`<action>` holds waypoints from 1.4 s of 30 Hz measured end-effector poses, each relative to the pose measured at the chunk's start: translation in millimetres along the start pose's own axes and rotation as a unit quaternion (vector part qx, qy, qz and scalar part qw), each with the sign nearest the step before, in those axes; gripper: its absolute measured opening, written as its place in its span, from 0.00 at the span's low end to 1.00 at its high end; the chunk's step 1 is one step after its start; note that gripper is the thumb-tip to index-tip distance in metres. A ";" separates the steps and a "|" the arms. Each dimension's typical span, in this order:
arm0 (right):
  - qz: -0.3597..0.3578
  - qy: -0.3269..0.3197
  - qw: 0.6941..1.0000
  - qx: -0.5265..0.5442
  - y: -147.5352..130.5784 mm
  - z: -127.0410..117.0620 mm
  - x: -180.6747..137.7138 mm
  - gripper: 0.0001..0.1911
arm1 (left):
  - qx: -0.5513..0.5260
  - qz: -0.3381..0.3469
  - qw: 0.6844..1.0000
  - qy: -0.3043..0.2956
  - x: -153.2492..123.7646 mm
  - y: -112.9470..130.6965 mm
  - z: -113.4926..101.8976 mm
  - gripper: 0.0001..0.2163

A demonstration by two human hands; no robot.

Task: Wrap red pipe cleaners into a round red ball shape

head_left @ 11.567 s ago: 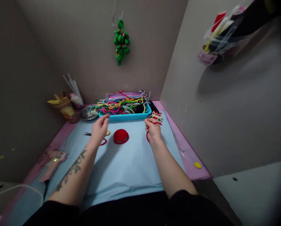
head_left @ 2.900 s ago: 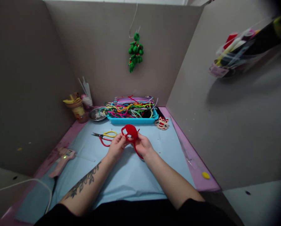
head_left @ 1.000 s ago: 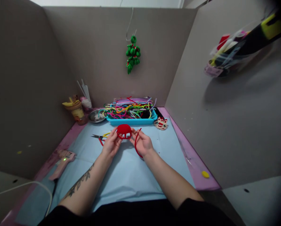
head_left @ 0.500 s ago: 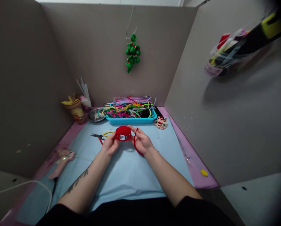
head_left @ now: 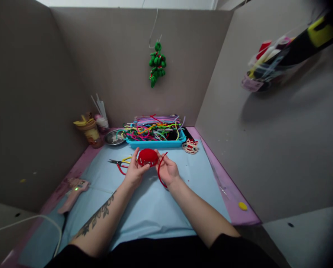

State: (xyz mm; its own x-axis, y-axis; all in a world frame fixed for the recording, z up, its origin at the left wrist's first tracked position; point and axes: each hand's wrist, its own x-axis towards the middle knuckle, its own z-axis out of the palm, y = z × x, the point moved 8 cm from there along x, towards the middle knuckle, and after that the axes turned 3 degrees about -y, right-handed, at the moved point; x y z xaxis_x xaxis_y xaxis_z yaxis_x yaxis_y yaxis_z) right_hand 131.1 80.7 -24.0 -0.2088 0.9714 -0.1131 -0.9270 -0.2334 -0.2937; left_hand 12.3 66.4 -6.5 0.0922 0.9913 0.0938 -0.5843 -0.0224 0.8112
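Note:
Both hands hold a small red dome-shaped piece made of pipe cleaner, a little above the light blue mat. My left hand grips its left side with fingers curled. My right hand pinches its right side, and a loose red pipe cleaner curves down across this hand's palm. Just left of my left hand lie small scissors with red and yellow handles.
A blue tray heaped with coloured pipe cleaners stands at the back, a small red-and-white figure to its right. A metal dish and cups sit back left. A pink glue gun lies at the left. A green ornament hangs on the wall.
The hands have drawn closer together around the red piece and turned it, so its rounded closed side now faces me. The head view shifted slightly.

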 end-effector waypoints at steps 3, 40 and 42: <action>-0.006 -0.016 1.000 -0.012 -1.6 2.6 -1.9 0.11 | 0.041 -0.002 0.999 0.012 1.1 -2.4 -3.5 0.47; -0.032 -0.020 0.973 -0.227 15.6 -5.7 -2.4 0.09 | -0.049 -0.120 0.984 -0.125 -6.1 -6.3 5.4 0.22; -0.095 0.000 0.960 -0.264 0.0 -6.4 -2.7 0.09 | -0.037 -0.125 0.985 -0.116 -5.8 -8.6 4.5 0.24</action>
State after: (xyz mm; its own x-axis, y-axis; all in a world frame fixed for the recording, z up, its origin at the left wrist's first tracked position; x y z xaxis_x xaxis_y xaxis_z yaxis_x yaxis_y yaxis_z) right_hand 133.6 77.8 -29.8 -0.0522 0.9986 -0.0099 -0.6607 -0.0419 -0.7495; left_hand 20.4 60.3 -11.5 0.4182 0.9078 0.0324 -0.5759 0.2374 0.7823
